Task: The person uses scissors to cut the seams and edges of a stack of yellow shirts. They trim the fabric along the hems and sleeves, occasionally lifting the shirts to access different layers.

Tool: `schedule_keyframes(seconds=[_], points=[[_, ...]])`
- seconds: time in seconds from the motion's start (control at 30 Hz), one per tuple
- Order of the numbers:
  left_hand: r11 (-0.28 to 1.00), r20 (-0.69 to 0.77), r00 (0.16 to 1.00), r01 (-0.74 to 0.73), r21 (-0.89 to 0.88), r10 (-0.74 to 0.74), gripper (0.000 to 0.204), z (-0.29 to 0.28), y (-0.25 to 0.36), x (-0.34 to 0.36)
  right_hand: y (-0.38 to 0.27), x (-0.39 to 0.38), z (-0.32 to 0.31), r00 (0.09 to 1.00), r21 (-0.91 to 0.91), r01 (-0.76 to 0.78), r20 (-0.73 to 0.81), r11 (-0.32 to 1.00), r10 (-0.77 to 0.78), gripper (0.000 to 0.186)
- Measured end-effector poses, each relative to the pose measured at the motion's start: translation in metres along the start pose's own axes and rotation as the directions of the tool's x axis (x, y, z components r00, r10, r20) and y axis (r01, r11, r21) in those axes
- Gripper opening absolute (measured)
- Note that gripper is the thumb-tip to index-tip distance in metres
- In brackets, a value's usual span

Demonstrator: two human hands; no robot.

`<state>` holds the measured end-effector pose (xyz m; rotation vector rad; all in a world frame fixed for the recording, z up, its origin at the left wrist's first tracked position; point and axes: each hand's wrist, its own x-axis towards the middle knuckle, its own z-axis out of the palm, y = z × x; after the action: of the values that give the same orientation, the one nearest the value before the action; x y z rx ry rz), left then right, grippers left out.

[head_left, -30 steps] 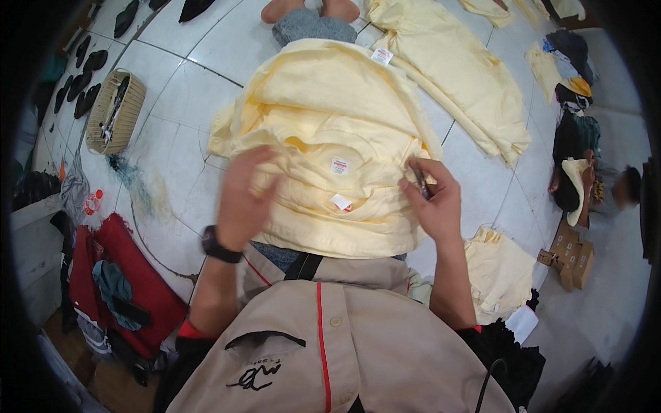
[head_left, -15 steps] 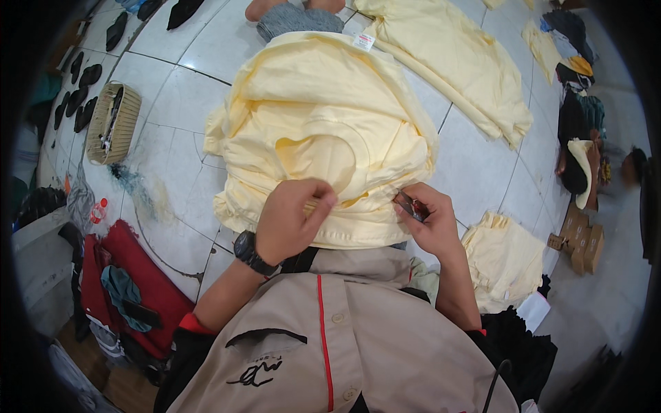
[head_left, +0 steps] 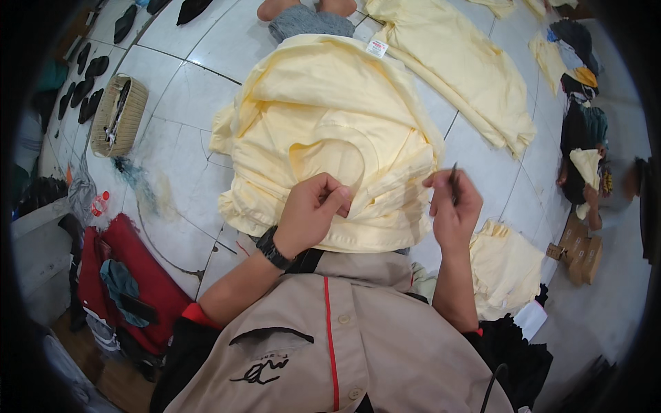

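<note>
A pale yellow garment (head_left: 317, 82) lies bunched in my lap, with a round neckline near its middle and a white label (head_left: 376, 47) at its top edge. My left hand (head_left: 318, 213) pinches the fabric just below that neckline, thumb against fingers. My right hand (head_left: 454, 210) is raised at the garment's right edge, closed around a small dark metal tool (head_left: 454, 177), apparently a thread snipper, partly hidden by the fingers. A black watch (head_left: 274, 248) is on my left wrist.
Yellow garments (head_left: 458, 76) lie ahead and at right (head_left: 502, 268). A woven basket (head_left: 118, 117), black shoe-like pieces (head_left: 93, 103) and red fabric (head_left: 144, 282) are at left. A co-worker's hand (head_left: 592, 206), dark clothes (head_left: 575, 138) and cardboard boxes (head_left: 578, 251) are at far right.
My left hand has moved down, then rightward along the garment, from loose to pinching. My right hand has moved off the fabric to the right. The inner labels seen earlier are now covered.
</note>
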<state>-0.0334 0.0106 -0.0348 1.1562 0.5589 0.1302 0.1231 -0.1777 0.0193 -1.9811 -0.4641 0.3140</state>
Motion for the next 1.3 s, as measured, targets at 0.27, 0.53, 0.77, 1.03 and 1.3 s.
schedule_keyframes(seconds=[0.27, 0.53, 0.77, 1.03, 1.3], points=[[0.746, 0.197, 0.906, -0.42, 0.517, 0.374, 0.01, 0.013, 0.021, -0.04, -0.07, 0.029, 0.072, 0.874, -0.784, 0.295, 0.453, 0.546, 0.178, 0.038], [0.906, 0.132, 0.962, -0.269, 0.328, 0.238, 0.01, 0.021, 0.016, -0.03, -0.014, -0.017, 0.032, 0.965, 0.393, -0.244, 0.009, 0.887, 0.261, 0.035], [0.828, 0.167, 0.873, -0.487, 0.279, 0.457, 0.01, 0.023, 0.008, -0.03, -0.013, -0.02, 0.023, 0.893, 0.472, -0.429, 0.097, 0.77, 0.439, 0.024], [0.848, 0.187, 0.891, -0.452, 0.277, 0.414, 0.011, 0.021, 0.007, -0.036, -0.014, -0.059, -0.009, 0.934, -0.34, 0.289, 0.305, 0.895, -0.186, 0.033], [0.847, 0.19, 0.895, -0.443, 0.293, 0.403, 0.011, 0.022, 0.011, -0.035, -0.019, -0.06, 0.014, 0.77, -0.499, 0.633, 0.327, 0.591, -0.548, 0.037]])
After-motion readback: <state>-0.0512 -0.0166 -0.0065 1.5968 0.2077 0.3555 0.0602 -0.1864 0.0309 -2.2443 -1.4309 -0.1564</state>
